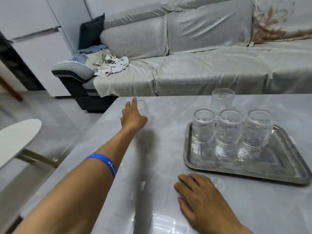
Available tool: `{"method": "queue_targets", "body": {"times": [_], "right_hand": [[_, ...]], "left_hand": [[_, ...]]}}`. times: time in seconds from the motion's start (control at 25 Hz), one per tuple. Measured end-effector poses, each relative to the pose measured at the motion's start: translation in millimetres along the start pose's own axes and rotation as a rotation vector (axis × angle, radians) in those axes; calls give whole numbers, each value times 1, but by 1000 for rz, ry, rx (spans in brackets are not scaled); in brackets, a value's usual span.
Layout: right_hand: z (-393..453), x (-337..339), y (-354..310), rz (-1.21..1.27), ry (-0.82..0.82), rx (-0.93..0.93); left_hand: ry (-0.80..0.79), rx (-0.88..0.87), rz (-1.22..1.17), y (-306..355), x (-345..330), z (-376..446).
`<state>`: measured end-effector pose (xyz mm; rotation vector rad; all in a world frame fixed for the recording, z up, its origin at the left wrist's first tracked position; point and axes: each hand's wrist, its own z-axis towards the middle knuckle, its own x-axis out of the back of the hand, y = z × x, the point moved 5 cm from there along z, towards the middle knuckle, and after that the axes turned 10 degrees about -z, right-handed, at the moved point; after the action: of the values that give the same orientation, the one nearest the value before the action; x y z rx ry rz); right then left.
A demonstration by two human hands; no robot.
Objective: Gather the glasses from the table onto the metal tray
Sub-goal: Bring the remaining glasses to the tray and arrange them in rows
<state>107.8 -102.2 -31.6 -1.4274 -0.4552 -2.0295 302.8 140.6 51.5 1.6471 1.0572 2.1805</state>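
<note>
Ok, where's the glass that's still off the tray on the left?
The smooth glass stands near the table's far left corner in the head view, well left of the metal tray, with the left hand reaching onto it.

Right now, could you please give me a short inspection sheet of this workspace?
Surface: grey marble-look table, glossy.
Job's things: metal tray holding three ribbed glasses; a fourth glass behind the tray; a clear glass at the far left corner.
Clutter: clear plastic container at the near edge.
Hands: left hand around the clear glass; right hand flat on the table.
Cables: nothing seen.
Surroundings: grey sofa with crumpled clothes.
</note>
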Motion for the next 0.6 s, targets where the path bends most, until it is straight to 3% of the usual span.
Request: {"method": "queue_targets", "body": {"times": [0.12,0.2,0.4,0.48,0.6], "right_hand": [[4,-7,4,17,31,27],[5,-10,6,34,48,19],[7,-5,6,13,-26,-27],[4,-2,4,-12,-88,-35],[5,17,11,147,-134,-108]], "left_hand": [[36,251,-439,-16,-12,41],[63,352,-560,-25,-23,52],[139,185,-525,-18,-19,33],[101,66,-612,8,-12,-1],[-14,-28,-760,41,-15,-72]]}}
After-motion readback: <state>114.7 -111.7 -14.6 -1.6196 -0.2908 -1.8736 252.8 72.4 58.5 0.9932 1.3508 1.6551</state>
